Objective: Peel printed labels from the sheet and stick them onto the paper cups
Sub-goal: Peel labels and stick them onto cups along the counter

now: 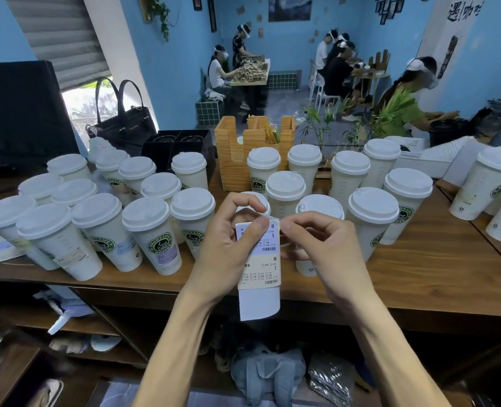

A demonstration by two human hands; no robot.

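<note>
Blue-walled café interior, viewed from behind a brown wooden counter (pixel 419 277). Many lidded white paper cups (pixel 152 239) stand upright on the counter in 2 loose groups, one to the left and one to the right of the hands; several in the left group carry a green round logo and some already bear a label on the side. Behind the cups stand a wooden organiser (pixel 234 148), a black divided tray (pixel 178 142) and a dark handbag (pixel 123 124). Green plant stems (pixel 325 124) rise at the far right of the organiser. Further back, seated and standing people work at other tables.

Centre foreground: the label sheet (pixel 259 268), a narrow strip held upright above the counter's near edge, in front of the cups. It shows 2 printed labels with check boxes and barcodes, and a blank white section at the bottom. The left hand (pixel 228 248) grips the strip, thumb pressed across the upper label. The right hand (pixel 322 245) has its fingers curled and pinches the upper right corner of the strip between thumb and forefinger.
</note>
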